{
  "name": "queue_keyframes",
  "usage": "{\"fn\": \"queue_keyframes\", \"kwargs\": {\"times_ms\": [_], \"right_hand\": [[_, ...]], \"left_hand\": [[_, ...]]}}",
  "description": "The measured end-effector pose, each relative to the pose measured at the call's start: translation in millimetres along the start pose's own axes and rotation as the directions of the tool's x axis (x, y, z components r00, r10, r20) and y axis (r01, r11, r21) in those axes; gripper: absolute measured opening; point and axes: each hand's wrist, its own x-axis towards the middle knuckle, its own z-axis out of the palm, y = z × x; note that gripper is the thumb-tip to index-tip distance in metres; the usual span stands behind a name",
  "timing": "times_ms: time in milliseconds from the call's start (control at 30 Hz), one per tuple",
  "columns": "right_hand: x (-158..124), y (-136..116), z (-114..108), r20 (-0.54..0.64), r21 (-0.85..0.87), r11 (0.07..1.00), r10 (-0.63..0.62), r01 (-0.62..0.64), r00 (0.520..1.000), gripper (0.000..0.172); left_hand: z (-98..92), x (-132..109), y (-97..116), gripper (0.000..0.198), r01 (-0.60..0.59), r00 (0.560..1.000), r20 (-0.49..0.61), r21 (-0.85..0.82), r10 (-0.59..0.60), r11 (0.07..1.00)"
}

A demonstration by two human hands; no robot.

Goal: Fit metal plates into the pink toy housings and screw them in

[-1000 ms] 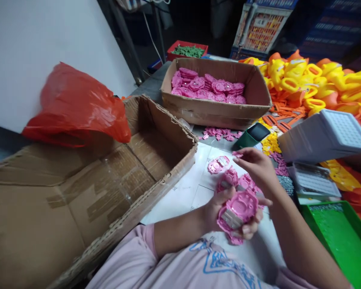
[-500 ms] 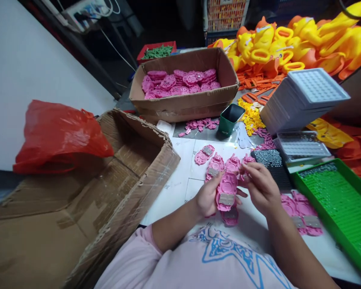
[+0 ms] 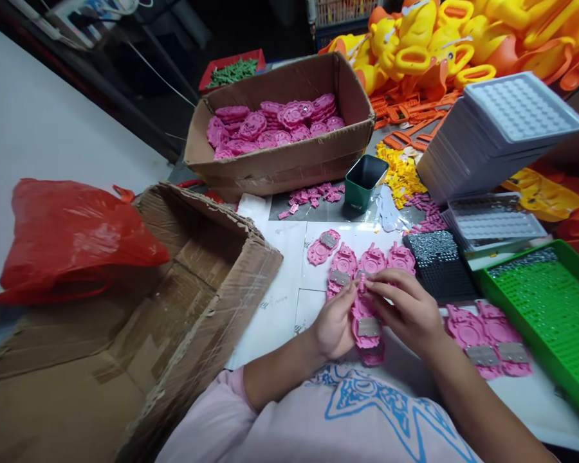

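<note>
My left hand [image 3: 335, 323] is closed around a pink plastic casing [image 3: 367, 312] with a grey metal plate across its lower half. At the casing's upper end, the fingertips of my right hand [image 3: 405, 308] pinch a small pink plastic piece [image 3: 361, 283], mostly covered by the fingers. More pink casings [image 3: 401, 257] with similar plates lie on the white table just beyond and beneath my hands. One separate casing [image 3: 323, 247] rests to their left, and another group [image 3: 489, 341] lies right of my right forearm.
A cardboard box [image 3: 280, 177] of pink parts stands behind a dark green cup [image 3: 364, 183]. At left are a large carton [image 3: 222, 308] and red bag [image 3: 82, 238]. A black tray [image 3: 441, 273] of metal bits, a green tray [image 3: 545, 308] and stacked white trays [image 3: 482, 141] stand right.
My right hand has moved left and in towards the casing, its fingertips now meeting my left thumb at the upper end. The view has shifted slightly.
</note>
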Motion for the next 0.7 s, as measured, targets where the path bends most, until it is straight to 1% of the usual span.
{"fn": "queue_keyframes", "kwargs": {"times_ms": [100, 200, 267, 333, 400, 533, 633, 700], "right_hand": [[0, 0, 0, 0.001, 0.004, 1.000, 0.003, -0.003, 1.000, 0.030], [0, 1, -1, -0.001, 0.003, 1.000, -0.020, 0.020, 1.000, 0.030], [-1, 3, -1, 0.000, -0.002, 0.999, -0.040, 0.040, 0.999, 0.031], [-2, 4, -1, -0.001, -0.007, 0.998, -0.058, 0.058, 0.998, 0.035], [-4, 6, -1, -0.010, -0.007, 0.997, -0.072, 0.072, 0.997, 0.043], [-6, 5, 0, -0.018, -0.032, 0.996, -0.081, 0.081, 0.997, 0.056], [-5, 1, 1, -0.032, -0.059, 0.994, -0.089, 0.087, 0.996, 0.055], [-4, -1, 1, -0.062, -0.068, 0.994, -0.095, 0.091, 0.993, 0.049]], "left_hand": [[-1.6, 1, -1, 0.031, -0.025, 1.000, -0.002, 0.010, 0.025, 1.000], [-1.5, 0, -1, 0.030, -0.044, 0.999, -0.005, 0.043, 0.045, 0.998], [-1.6, 0, -1, 0.029, -0.089, 0.995, -0.029, 0.077, 0.091, 0.993], [-2.1, 0, -1, 0.029, -0.163, 0.983, -0.066, 0.132, 0.172, 0.978], [-3.2, 0, -2, 0.029, -0.213, 0.970, -0.082, 0.182, 0.231, 0.960], [-5.9, 1, -1, 0.027, -0.205, 0.967, -0.106, 0.212, 0.231, 0.956], [-8.6, 1, -1, 0.029, -0.224, 0.951, -0.151, 0.256, 0.268, 0.940], [-11.1, -1, -3, 0.029, -0.253, 0.939, -0.146, 0.313, 0.310, 0.915]]}}
